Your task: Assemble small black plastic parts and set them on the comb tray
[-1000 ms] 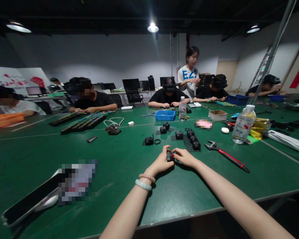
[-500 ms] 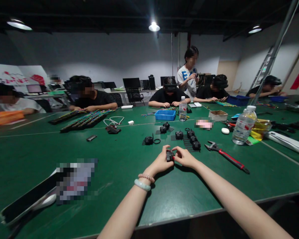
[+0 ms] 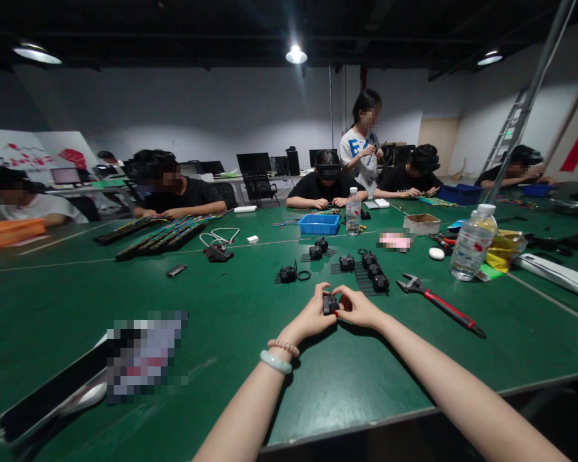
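Between both hands, just above the green table (image 3: 241, 346), is a small black blocky part (image 3: 329, 304). My left hand (image 3: 313, 313) is closed around its left side, thumb below and fingers at the top. From the right, my right hand (image 3: 359, 308) pinches the same part with thumb and bent forefinger. Its exact kind is too small to make out. Beyond my hands lie similar black parts with thin prongs, among them one black pronged part (image 3: 288, 274) and a black ring (image 3: 303, 275). An adjustable wrench (image 3: 440, 304) with red-and-black handle lies to the right.
Water bottles (image 3: 471, 247) stand at the right, near a white mouse-like object (image 3: 436, 254). Farther back are a blue tray (image 3: 319, 224) and a tan box (image 3: 421, 224). Wire bundles (image 3: 166, 236) lie left. Several people work across the table. The table edge (image 3: 356, 428) is close to me.
Both hands stay on the black part. My right fingers have shifted slightly around its right side. The other things on the table lie as before.
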`<move>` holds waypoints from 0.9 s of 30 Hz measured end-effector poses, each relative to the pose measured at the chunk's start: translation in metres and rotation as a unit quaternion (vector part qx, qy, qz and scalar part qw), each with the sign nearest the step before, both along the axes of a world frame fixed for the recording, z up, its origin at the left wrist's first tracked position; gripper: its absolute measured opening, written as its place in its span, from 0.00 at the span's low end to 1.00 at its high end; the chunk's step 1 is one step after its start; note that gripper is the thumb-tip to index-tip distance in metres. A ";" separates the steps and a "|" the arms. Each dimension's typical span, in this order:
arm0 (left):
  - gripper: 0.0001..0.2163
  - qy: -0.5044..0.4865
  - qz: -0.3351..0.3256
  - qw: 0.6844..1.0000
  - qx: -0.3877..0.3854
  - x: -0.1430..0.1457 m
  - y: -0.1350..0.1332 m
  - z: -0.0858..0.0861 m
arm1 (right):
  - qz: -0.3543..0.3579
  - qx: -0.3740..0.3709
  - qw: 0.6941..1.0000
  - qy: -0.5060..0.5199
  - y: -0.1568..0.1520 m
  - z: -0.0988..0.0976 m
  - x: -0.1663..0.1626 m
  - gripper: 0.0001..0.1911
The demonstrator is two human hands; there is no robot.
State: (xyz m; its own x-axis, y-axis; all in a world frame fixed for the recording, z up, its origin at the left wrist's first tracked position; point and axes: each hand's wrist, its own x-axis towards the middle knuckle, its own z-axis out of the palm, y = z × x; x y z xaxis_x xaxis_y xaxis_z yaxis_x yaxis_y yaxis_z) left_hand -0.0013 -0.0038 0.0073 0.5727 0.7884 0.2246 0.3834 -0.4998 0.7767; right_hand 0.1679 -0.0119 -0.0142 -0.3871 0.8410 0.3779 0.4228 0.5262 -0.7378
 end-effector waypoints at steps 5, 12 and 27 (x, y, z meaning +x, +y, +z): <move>0.31 0.002 0.001 1.000 0.000 0.000 0.000 -0.001 | -0.002 -0.010 1.000 -0.003 0.000 0.001 0.000 0.18; 0.31 0.003 -0.004 1.000 0.002 0.000 0.002 -0.003 | -0.006 -0.018 1.000 -0.008 0.002 0.000 0.000 0.17; 0.32 0.011 0.012 1.000 0.004 0.001 0.004 -0.005 | -0.033 -0.014 0.999 -0.030 0.007 -0.001 0.003 0.15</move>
